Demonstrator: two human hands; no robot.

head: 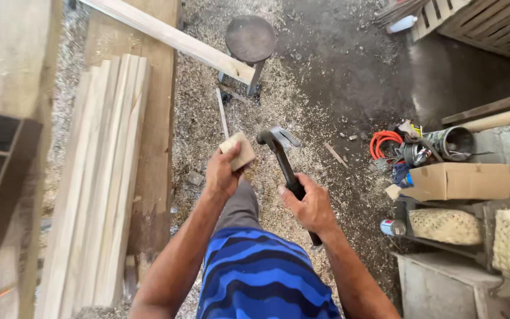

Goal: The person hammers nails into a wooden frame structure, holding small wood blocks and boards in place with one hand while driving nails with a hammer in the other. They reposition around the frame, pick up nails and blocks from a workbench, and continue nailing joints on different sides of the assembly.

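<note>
My left hand (222,172) grips a small pale wooden block (238,150), held up in front of me over the sawdust floor. My right hand (310,205) is closed around the dark handle of a claw hammer (280,152), whose metal head points up and left, close beside the block without touching it. Below both hands I see my blue striped shirt (261,277) and a grey trouser leg (241,207).
A stack of pale wooden slats (98,177) lies on the left beside a wide board (157,136). A long plank (172,36) leans over a round stool (250,39). On the right stand a cardboard box (461,180), orange cable (385,142), a tin (453,143), woven baskets (447,225) and a pallet (491,23).
</note>
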